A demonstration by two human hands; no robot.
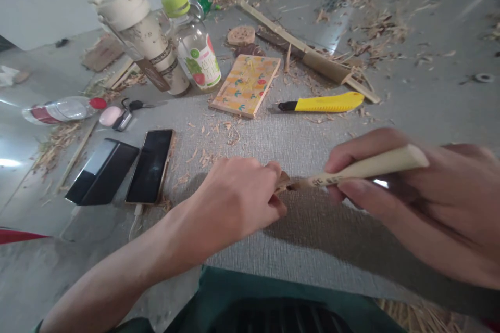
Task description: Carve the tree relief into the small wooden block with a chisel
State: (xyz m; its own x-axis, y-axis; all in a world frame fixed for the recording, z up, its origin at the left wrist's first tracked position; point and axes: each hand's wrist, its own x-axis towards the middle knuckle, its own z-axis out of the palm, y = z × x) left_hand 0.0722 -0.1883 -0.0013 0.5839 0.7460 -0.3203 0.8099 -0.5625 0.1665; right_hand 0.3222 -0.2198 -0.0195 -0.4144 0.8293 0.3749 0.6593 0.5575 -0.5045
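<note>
My right hand (414, 197) grips a pale, thick wooden-handled tool (375, 166) between thumb and fingers, much like a pen. Dark printed characters mark its handle, and its narrow brown tip points left. That tip meets or nearly meets a small brown wooden piece (282, 183), which my left hand (242, 192) pinches above the grey cloth. Most of this piece is hidden by the left fingers. Beyond my hands lies a yellow utility knife (328, 102), beside a patterned yellow-orange board (246, 86).
Left of my hands are a phone (150, 166) on a cable and a dark folding case (102, 171). A tumbler (144, 36), a green-capped bottle (197, 47) and a bottle lying on its side (64, 110) stand further back. Bamboo strips (304, 47) and shavings litter the table.
</note>
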